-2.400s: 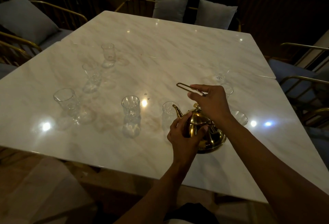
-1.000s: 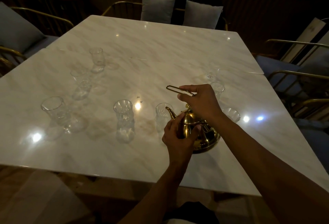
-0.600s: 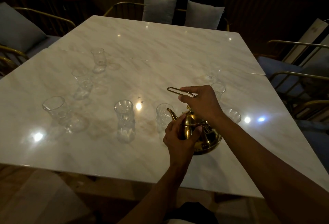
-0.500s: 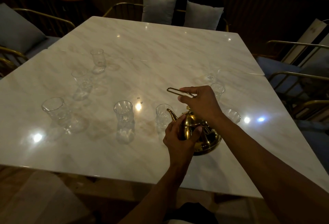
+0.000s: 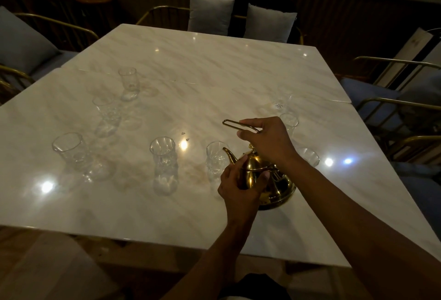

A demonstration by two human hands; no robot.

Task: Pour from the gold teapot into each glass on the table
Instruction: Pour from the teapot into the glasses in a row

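Your right hand [image 5: 267,138] pinches the wire handle [image 5: 238,125] of the gold teapot [image 5: 274,182], which sits on the marble table [image 5: 214,73] (near its front edge). Your left hand [image 5: 238,185] wraps the pot's body, its spout just beside the nearest glass [image 5: 216,160].
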